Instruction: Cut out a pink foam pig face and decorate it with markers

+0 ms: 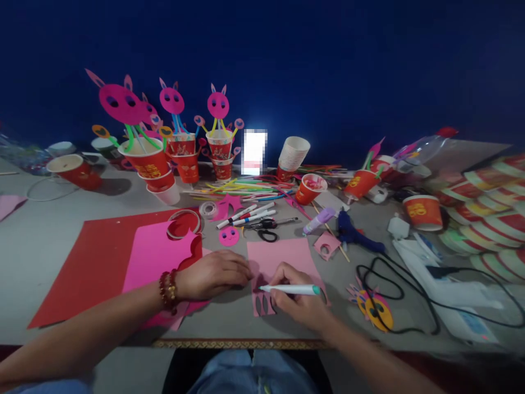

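A white marker with a green end (298, 289) is gripped in my right hand (301, 306), its tip touching or just over a light pink paper sheet (283, 254). Narrow oval shapes are cut out along the sheet's lower left edge. My left hand (221, 272) lies flat, palm down, its fingertips at the sheet's left edge. Under and beside the left forearm are a bright pink sheet (150, 249) and a larger red sheet (94, 257). Just above the light pink sheet sit a small pink paper face (228, 236) and black-handled scissors (268, 235).
Several markers (250, 214) and a tape roll (208, 209) lie behind the sheet. A blue glue gun (356, 232) with a looping black cable (426, 306) is at right. Paper-cup figures (151, 167) stand at back left; stacked cups (492, 219) crowd the right side.
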{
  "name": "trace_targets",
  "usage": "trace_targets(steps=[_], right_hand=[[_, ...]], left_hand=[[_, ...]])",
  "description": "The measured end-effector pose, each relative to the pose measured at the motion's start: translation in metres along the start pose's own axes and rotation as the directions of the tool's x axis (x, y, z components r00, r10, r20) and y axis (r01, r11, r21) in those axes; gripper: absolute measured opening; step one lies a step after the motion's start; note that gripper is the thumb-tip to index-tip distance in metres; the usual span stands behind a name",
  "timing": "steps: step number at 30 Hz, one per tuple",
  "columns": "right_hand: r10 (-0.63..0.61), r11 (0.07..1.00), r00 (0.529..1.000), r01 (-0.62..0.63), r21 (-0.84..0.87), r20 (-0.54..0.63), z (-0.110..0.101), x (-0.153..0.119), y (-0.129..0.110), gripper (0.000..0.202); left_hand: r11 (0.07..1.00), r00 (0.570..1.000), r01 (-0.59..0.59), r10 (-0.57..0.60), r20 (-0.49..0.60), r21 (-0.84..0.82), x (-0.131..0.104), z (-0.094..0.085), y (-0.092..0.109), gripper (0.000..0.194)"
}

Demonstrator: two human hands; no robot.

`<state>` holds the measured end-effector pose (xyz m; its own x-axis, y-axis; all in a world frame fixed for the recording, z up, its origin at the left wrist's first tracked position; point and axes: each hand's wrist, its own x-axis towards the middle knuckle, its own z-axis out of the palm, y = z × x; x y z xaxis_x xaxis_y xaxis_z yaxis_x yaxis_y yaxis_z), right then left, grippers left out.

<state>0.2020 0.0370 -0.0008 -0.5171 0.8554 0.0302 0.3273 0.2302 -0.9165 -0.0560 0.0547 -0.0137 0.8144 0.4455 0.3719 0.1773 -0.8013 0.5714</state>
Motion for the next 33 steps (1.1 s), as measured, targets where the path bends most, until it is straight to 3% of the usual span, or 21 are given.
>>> trace_targets(steps=[9, 18, 33], right_hand=[[-0.133, 0.986, 0.99, 0.129, -0.104, -0.037, 0.012, 0.003, 0.016, 0.013], [-0.088, 0.988, 0.996, 0.088, -0.124, 0.005, 0.01, 0.004, 0.012, 0.014], [-0.106, 0.975, 0.994, 0.108, -0.193, 0.022, 0.011, 0.005, 0.013, 0.015]], left_hand=[[0.999, 0.997, -0.03, 0.032, 0.063, -0.038, -0.001, 0.002, -0.006, 0.025], [0.977, 0.994, 0.04, -0.016, 0.112, -0.212, -0.004, -0.002, -0.011, 0.037], [0.973, 0.994, 0.047, -0.024, 0.105, -0.225, -0.003, -0.003, -0.011, 0.037]])
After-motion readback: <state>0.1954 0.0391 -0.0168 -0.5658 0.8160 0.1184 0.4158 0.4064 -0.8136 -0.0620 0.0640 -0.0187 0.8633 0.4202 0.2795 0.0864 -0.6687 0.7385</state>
